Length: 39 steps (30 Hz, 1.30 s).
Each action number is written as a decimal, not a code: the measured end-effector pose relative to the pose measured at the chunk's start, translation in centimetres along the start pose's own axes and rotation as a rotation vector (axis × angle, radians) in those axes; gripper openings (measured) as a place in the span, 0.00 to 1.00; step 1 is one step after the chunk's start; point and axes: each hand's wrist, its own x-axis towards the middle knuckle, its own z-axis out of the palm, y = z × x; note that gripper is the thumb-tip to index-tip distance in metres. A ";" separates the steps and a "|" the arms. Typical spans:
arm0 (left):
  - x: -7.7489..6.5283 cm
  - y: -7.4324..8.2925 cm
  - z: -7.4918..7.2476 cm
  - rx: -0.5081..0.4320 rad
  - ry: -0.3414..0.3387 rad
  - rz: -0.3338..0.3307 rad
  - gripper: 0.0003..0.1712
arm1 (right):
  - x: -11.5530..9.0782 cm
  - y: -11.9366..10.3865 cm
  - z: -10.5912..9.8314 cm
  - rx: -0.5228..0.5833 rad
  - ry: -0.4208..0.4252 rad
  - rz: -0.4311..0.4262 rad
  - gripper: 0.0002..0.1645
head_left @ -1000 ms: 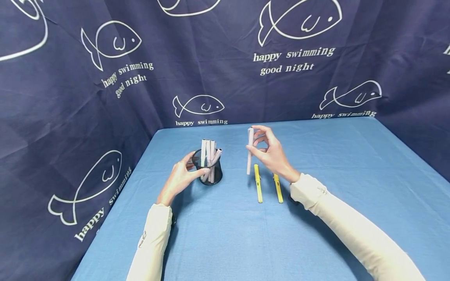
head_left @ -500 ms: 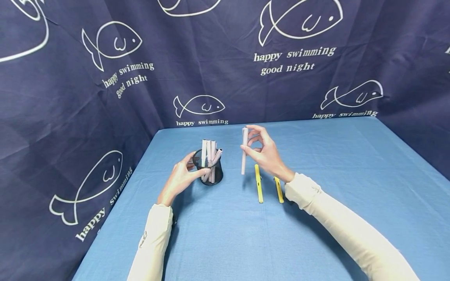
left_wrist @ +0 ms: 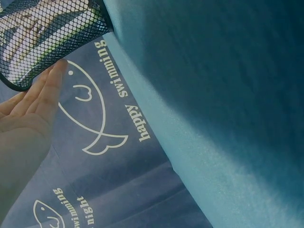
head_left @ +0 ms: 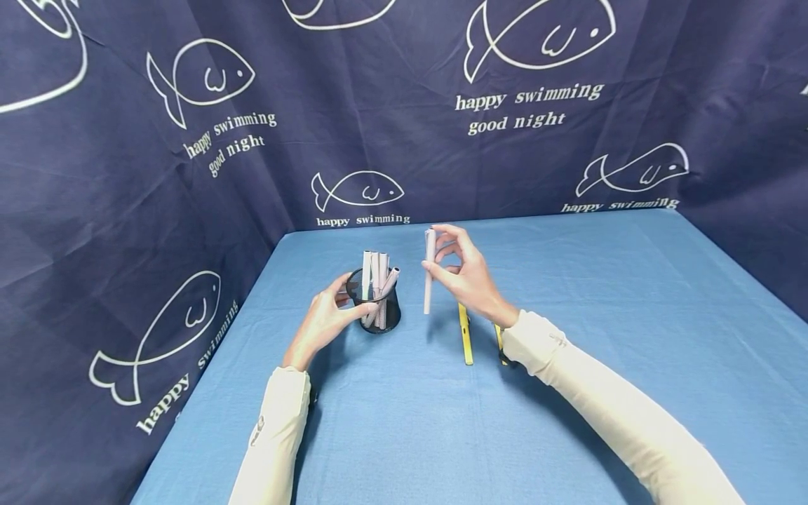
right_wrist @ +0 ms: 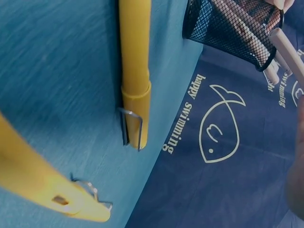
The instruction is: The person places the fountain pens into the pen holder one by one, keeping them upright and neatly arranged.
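My left hand (head_left: 325, 321) holds a black mesh pen holder (head_left: 393, 313) by its side, thumb in front and fingers behind. Several pale pink-white pens (head_left: 375, 272) stand in the holder, one leaning toward the right. Above the table, to the right of the holder, my right hand (head_left: 466, 275) pinches another pale pen (head_left: 428, 284), held nearly upright between thumb and fingertips. In the right wrist view this pen (right_wrist: 288, 51) overlaps the holder's rim. The left wrist view shows my fingers (left_wrist: 50, 92) lying along the mesh (left_wrist: 52, 35).
Two yellow pens with clips lie on the blue tablecloth (head_left: 391, 421) under my right forearm: one yellow pen (head_left: 466, 339) on the left, the other yellow pen (head_left: 499, 339) partly hidden by my wrist. A dark blue fish-print curtain (head_left: 429, 168) rises behind the table and at left.
My right hand has moved left with the pale pen, closer to the pen holder, and its wrist now covers more of the yellow pens. My left hand and the holder have stayed put.
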 end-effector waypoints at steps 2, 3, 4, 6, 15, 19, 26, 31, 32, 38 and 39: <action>0.0 0.0 0.0 0.001 0.002 -0.001 0.54 | 0.0 -0.9 0.3 0.000 -0.004 -0.008 0.37; 0.0 0.0 0.0 0.003 0.004 0.000 0.54 | 0.1 -1.4 0.4 -0.001 -0.005 -0.014 0.36; 0.0 0.0 0.0 0.004 0.005 0.000 0.54 | 0.1 -1.9 0.6 0.002 -0.004 -0.024 0.35; 0.0 0.0 0.0 0.003 0.006 0.006 0.53 | 0.1 -2.6 0.8 0.005 -0.003 -0.037 0.35; 0.1 0.0 0.0 -0.013 0.004 0.019 0.51 | 0.4 -2.5 1.5 0.042 0.007 -0.029 0.35; 0.0 0.2 0.0 -0.020 0.001 0.013 0.52 | 0.4 -2.3 1.8 0.043 0.003 -0.023 0.35; 0.0 0.2 0.0 -0.024 -0.002 0.014 0.52 | 0.5 -2.5 2.0 0.039 0.007 -0.010 0.35; 0.0 0.2 0.1 -0.024 0.001 0.021 0.51 | 0.7 -1.3 2.2 0.045 0.009 -0.003 0.36; 0.0 0.2 0.1 -0.025 0.001 0.021 0.51 | 0.8 -0.9 2.3 0.045 0.011 -0.004 0.37; 0.0 0.1 0.1 -0.022 -0.001 0.017 0.51 | 0.9 0.4 2.4 0.035 0.018 -0.005 0.38; 0.0 0.1 0.0 -0.022 0.000 0.015 0.52 | 1.0 0.4 2.4 0.035 0.018 -0.011 0.38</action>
